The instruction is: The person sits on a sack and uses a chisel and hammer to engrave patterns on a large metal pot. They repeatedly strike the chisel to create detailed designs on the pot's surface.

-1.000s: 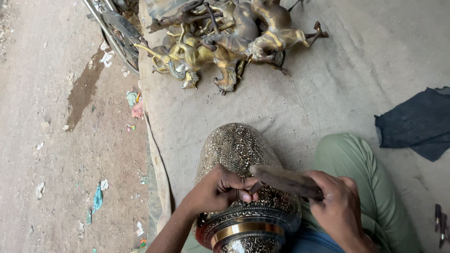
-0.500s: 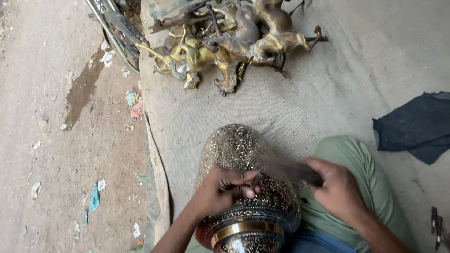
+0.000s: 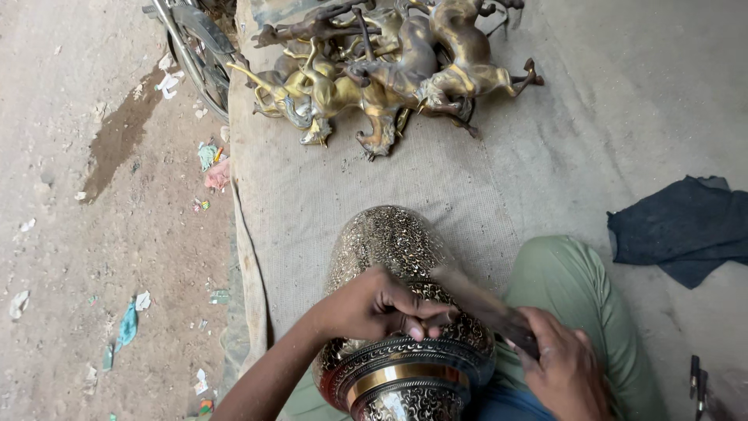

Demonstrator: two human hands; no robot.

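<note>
Only crumpled wrapper scraps (image 3: 212, 165), teal, pink and white, litter the dirt beside the mat (image 3: 327, 203).

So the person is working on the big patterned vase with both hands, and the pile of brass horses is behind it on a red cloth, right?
Not quite. The head view shows the brass horses lying on a grey-beige cloth, not a red one. Both hands are at the patterned vase.

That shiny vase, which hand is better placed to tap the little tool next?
Probably the right hand: it grips the dark hammer just above the engraved vase. The left hand is busy pinching the small tool against it.
</note>
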